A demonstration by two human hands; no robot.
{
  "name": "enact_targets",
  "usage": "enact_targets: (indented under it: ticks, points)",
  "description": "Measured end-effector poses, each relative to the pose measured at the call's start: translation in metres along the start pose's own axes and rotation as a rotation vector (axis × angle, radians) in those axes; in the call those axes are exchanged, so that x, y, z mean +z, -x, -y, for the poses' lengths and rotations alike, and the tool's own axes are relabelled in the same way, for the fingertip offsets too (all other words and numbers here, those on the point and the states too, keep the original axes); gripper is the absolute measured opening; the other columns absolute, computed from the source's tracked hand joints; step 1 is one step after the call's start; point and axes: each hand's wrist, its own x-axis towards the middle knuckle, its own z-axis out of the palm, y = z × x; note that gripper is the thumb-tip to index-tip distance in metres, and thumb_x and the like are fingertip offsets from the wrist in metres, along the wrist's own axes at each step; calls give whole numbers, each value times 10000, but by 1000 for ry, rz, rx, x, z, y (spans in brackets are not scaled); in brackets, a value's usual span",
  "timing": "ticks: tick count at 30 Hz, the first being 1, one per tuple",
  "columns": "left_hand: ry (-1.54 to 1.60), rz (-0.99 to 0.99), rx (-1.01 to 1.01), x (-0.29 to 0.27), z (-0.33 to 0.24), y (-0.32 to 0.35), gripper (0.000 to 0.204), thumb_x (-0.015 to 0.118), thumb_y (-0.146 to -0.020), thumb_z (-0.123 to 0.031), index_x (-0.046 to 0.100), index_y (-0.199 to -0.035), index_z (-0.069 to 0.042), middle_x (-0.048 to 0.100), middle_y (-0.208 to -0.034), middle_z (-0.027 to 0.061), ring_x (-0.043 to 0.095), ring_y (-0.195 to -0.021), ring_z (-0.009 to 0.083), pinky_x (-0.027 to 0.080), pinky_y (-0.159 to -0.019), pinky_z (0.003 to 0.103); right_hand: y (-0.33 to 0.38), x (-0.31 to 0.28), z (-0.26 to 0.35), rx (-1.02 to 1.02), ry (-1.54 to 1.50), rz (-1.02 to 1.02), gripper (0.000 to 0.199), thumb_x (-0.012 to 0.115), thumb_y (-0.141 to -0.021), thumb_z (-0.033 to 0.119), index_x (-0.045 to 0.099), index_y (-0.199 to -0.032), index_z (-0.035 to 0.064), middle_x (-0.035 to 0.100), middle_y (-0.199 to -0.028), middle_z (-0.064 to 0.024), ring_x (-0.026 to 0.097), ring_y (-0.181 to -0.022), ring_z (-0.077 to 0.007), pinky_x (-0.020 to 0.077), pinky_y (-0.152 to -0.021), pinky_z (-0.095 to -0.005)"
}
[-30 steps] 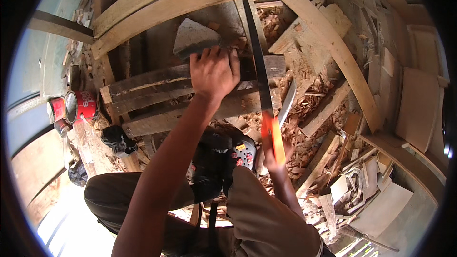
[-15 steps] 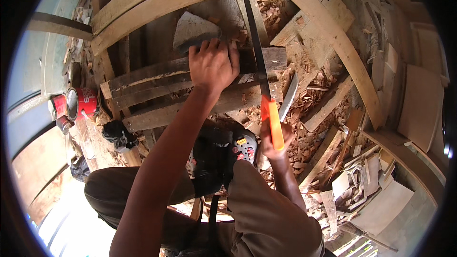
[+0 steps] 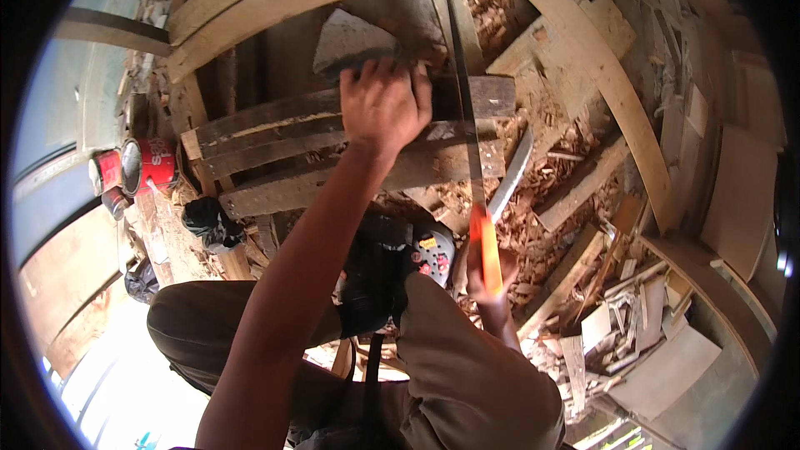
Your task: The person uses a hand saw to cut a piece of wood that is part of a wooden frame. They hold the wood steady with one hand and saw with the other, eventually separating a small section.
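Note:
My right hand (image 3: 493, 273) is wrapped round the orange handle of a handsaw (image 3: 486, 237). Its long dark blade (image 3: 464, 92) points away from me and crosses a dark, weathered wooden board (image 3: 279, 123) near the right end. On that board presses my left hand (image 3: 385, 107), fingers curled over the far edge just left of the blade; its fingertips are partly hidden. Beyond the fingers sits a rough grey stone block (image 3: 350, 37). Closer to me, another old board (image 3: 333, 175) lies under the saw. A blade like a machete's (image 3: 514, 173) rests to the right of the saw.
Wood chips (image 3: 546, 242) cover the ground at the right, with a heap of offcuts (image 3: 642, 325). A long curved-looking plank (image 3: 617, 92) lies at the far right. Red cans (image 3: 152, 164) and a black plastic bag (image 3: 210, 221) are at the left. My shoe (image 3: 436, 254) is beneath the boards.
My right hand has drawn the saw back toward me, its handle now lower in the picture. My left hand stays on the board; the whole view has shifted slightly.

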Motion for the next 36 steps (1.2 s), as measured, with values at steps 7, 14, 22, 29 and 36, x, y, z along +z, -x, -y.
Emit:
enact_targets:
  ticks: [7,14,22,29,36]
  points:
    - [4,-35,26,12,-3,-3,235,591,-907,-248,698,-768,-93,674,-790,74,643,-763,262,422,-714,424,10,-15,12,78,303,77,262,617,-790,33,726,-1023,-17,722,-834,-123,620,-541,-208,460,-483,-327]
    - [-26,-57,27,15,-1,-9,226,599,-902,-252,700,-760,-109,654,-749,51,636,-750,243,425,-713,427,-15,-6,18,-31,36,-25,212,601,-846,106,725,-976,-7,623,-680,-96,569,-490,-222,422,-456,-326]
    - [-54,61,-94,-2,12,1,252,548,-950,-221,719,-831,-78,674,-820,97,650,-820,275,436,-750,436,-93,3,24,-152,190,57,205,596,-951,151,660,-809,17,573,-600,-45,535,-482,-176,387,-441,-319]
    - [15,6,-6,10,-3,-6,272,560,-944,-258,705,-789,-88,663,-766,79,624,-762,261,427,-746,435,-9,-7,6,131,135,55,49,647,-793,54,643,-828,21,593,-616,-62,543,-474,-205,425,-462,-321]
    - [1,33,-110,-2,13,1,250,546,-950,-225,693,-811,-78,666,-798,88,643,-799,276,443,-779,421,-55,-1,5,24,91,126,15,638,-780,34,628,-786,23,579,-612,-68,554,-480,-209,430,-462,-325]
